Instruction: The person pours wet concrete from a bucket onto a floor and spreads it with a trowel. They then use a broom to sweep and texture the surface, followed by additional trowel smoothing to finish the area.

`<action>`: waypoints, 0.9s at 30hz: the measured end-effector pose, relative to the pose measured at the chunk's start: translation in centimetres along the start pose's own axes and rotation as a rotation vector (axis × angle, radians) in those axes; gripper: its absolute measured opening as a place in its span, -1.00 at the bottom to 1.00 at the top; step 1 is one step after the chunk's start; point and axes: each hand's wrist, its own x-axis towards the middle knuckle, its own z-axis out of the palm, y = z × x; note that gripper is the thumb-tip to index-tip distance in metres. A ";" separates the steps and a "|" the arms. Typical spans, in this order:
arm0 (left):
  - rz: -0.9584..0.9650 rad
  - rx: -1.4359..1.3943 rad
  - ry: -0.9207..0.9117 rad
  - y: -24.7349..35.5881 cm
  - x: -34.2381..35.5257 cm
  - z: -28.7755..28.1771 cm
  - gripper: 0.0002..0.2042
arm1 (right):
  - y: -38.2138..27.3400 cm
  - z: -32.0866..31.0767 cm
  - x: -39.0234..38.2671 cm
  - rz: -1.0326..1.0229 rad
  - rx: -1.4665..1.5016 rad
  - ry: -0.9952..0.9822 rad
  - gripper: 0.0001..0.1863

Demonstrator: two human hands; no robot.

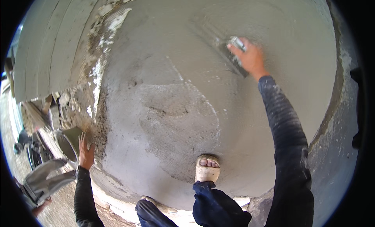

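Note:
My right hand (253,60) is wrapped round the handle of a plastering trowel (230,57). The long flat blade lies slantwise on wet grey mortar (289,32) and is blurred by motion. Off to the left, my left hand (86,153) has its fingers apart and holds nothing. It is beside the rough left edge of the mortared surface, close to a grey-green bucket-like vessel (71,140); whether the palm presses on anything is hidden. A rougher, darker patch (172,113) with a pale curved line lies in the middle of the mortar.
My sandalled foot (207,168) stands on the near part of the mortar. Wooden boards (54,43) run along the upper left, above broken rubble (64,100). A person in grey trousers (49,180) is at the lower left. A raised edge (332,98) bounds the right side.

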 end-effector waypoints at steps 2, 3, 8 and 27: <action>-0.060 -0.138 -0.006 1.4 0.2 0.6 -0.29 | -2.6 3.1 -3.1 -0.142 -0.053 -0.064 -0.21; -0.028 -0.146 0.016 2.0 0.9 0.9 -0.29 | -3.6 4.3 -4.5 -0.172 -0.021 -0.145 -0.23; -0.015 -0.102 0.110 1.7 8.0 0.8 -0.30 | -8.0 8.1 -11.5 -0.258 -0.083 -0.401 -0.36; -0.462 -0.327 0.245 -12.1 26.9 16.3 -0.03 | 9.2 -2.0 -18.5 0.741 0.401 0.652 -0.29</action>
